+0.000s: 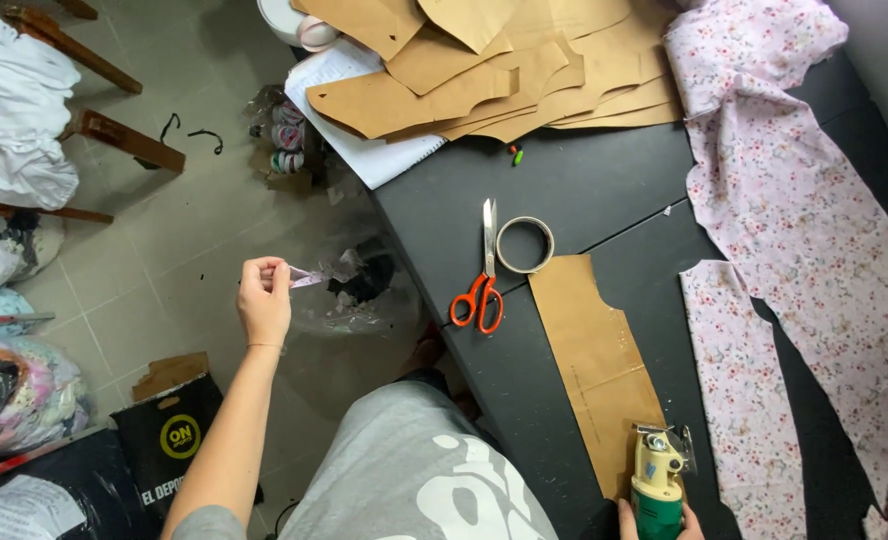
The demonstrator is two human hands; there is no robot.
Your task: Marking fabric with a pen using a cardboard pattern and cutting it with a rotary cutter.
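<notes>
My left hand (264, 300) is stretched out to the left over the floor, pinching a small scrap of pale floral fabric (309, 276) above a clear plastic bag of scraps (359, 290). My right hand (654, 522) sits at the bottom edge, gripping a green and yellow electric fabric cutter (657, 475). The cutter rests on the near end of a long brown paper pattern piece (594, 350) lying on the dark table (584, 190). A cut strip of pink floral fabric (744, 390) lies just right of the pattern.
Orange-handled scissors (482, 275) and a tape roll (525, 244) lie above the pattern. A stack of brown paper patterns (504, 70) and a white notebook (364, 150) fill the table's far end. A long floral cloth (804, 210) runs along the right. Fabric bundles (14, 390) and wooden legs (124, 135) stand left.
</notes>
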